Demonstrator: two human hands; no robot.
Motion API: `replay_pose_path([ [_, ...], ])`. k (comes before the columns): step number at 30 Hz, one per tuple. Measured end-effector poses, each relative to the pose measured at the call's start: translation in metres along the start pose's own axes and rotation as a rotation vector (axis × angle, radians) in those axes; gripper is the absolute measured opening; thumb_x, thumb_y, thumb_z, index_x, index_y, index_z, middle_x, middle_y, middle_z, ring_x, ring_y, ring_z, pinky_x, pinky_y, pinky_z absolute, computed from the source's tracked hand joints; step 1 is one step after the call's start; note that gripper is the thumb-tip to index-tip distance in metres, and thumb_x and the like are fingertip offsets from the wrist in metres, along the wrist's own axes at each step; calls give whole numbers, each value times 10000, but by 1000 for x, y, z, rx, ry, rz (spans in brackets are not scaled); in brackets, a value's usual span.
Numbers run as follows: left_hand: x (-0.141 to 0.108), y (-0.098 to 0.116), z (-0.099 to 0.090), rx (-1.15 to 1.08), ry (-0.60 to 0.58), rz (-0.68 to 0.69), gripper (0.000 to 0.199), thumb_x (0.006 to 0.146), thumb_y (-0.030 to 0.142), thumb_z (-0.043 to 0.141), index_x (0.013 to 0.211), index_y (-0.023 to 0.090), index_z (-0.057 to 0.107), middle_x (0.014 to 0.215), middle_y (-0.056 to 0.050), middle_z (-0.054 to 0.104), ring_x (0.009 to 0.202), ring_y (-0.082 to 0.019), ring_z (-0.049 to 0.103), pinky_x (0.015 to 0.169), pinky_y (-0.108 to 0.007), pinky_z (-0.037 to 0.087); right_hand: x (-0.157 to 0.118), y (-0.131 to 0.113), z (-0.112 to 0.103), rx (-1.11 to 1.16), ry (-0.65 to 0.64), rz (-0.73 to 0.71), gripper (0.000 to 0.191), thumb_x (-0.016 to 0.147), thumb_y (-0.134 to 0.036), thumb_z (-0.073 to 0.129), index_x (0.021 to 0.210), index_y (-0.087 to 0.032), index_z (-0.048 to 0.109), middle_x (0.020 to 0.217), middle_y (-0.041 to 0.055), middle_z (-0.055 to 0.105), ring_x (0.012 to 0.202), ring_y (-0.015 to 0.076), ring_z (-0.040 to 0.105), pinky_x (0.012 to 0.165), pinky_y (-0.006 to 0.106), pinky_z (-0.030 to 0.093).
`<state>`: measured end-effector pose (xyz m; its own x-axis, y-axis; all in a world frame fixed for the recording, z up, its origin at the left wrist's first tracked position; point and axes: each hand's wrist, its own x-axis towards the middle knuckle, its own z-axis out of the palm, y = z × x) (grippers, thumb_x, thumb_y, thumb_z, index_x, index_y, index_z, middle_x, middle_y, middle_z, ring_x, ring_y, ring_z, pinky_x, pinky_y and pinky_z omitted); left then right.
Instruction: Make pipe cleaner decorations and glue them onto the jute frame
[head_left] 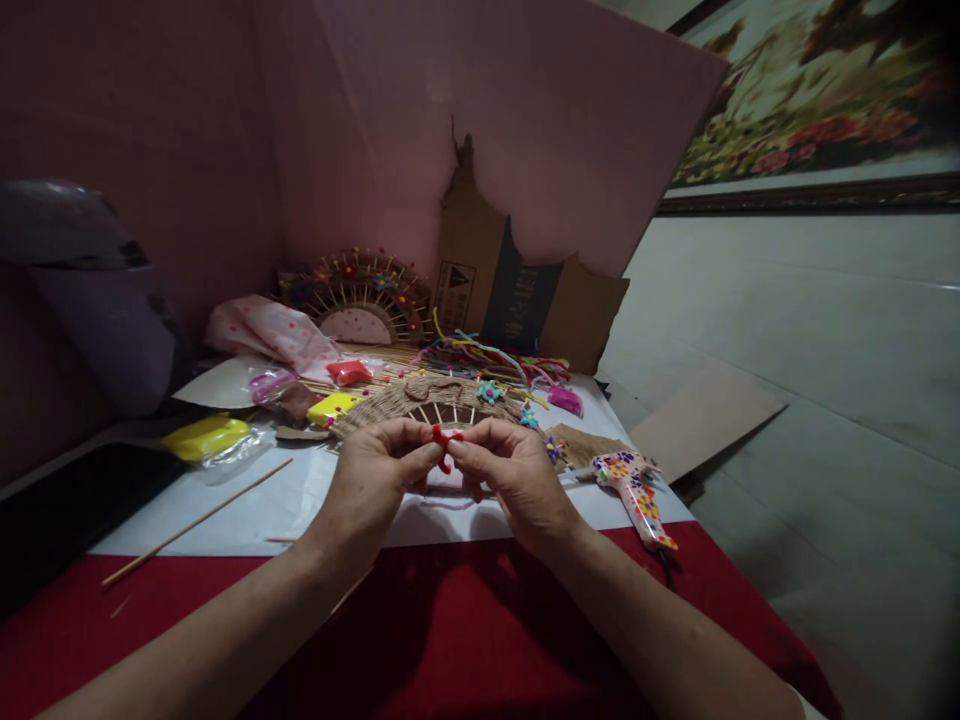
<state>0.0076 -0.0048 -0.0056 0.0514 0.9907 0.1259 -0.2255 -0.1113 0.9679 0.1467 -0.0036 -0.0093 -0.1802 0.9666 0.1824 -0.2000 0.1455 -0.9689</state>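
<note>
Between both sets of fingertips is a small piece of bent red pipe cleaner (445, 464), with loops or ends sticking out at the top and bottom. My left hand (382, 465) pinches its left side, thumb against forefinger. On the other side my right hand (510, 470) pinches it the same way. Just behind my hands lies a fan-shaped piece wrapped in woven twine (375, 403), with thin sticks along its inner arc. A teal flower (490, 391) and a blue flower (529, 417) sit on its right part. My hands hide its lower middle.
A floral glue gun (634, 490) lies to the right. Colourful pipe cleaners (495, 355), a finished-looking fan (356, 300) and torn cardboard (480, 260) are at the back. Yellow clay in a bag (206, 438), a thin stick (199, 522) and a dark flat panel (82, 510) are at left.
</note>
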Motion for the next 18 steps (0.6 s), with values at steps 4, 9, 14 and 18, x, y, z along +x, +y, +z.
replay_pose_path([
  [4,-1,-1,2,27,19,17,115,573,198,720,589,125,632,509,4,598,443,-80,464,447,-199,357,-1,-1,1,-5,3,3,190,653,-309,714,648,-147,615,533,-29,568,400,52,419,371,186,311],
  [9,-2,-7,3,41,43,17,114,601,192,716,610,120,627,519,12,587,456,-74,456,454,-192,349,0,3,3,-65,74,-23,198,654,-299,715,636,-146,591,498,-44,541,377,48,404,365,184,294],
  [14,2,-11,1,-79,13,-83,145,612,225,722,633,113,634,534,5,593,452,-77,479,460,-198,368,5,8,0,-7,25,2,214,694,-345,676,687,-140,614,548,-29,556,418,57,438,399,192,336],
  [18,3,-9,0,-117,10,-101,157,582,218,740,638,109,642,556,-4,611,448,-84,508,457,-206,387,6,8,-1,-12,40,19,177,670,-307,688,680,-141,626,551,-25,570,428,57,437,409,191,336],
])
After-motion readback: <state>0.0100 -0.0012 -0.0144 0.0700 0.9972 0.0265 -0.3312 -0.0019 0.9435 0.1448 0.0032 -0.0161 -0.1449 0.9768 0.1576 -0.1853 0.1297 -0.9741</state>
